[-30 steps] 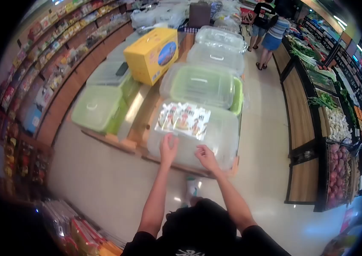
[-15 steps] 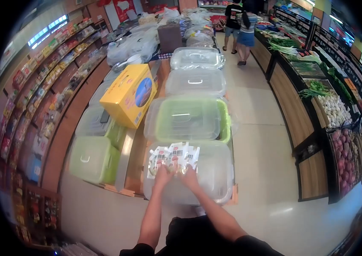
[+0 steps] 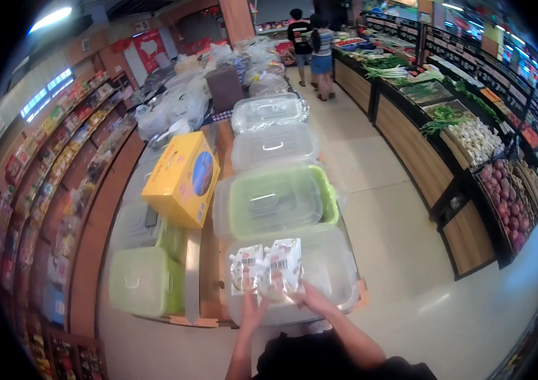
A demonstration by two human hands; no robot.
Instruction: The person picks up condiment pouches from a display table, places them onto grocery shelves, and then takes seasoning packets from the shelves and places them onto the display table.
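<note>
White spouted pouches with printed labels lie on the clear lid [image 3: 332,266] of the nearest plastic bin. One pouch [image 3: 245,269] is at the left, and another pouch [image 3: 283,263] overlaps its right side. Whether more are stacked beneath, I cannot tell. At the lower edge of the left pouch is my left hand [image 3: 253,311], its thumb and fingers apart. My right hand [image 3: 317,300] reaches the lower right corner of the other pouch with fingers spread; its fingertips touch or nearly touch that edge.
Beyond is a lidded green bin [image 3: 275,199], then more clear-lidded bins. A yellow box [image 3: 183,180] stands on bins at the left. Snack shelves [image 3: 60,164] line the left side. Across the aisle are vegetable stands with garlic [image 3: 475,140] and onions [image 3: 503,199]. Two people [image 3: 310,50] stand far ahead.
My hands have moved apart and down from the pouches' lower edges, which they gripped. The fanned pouches now show as two overlapping ones. The camera view has tilted and turned right.
</note>
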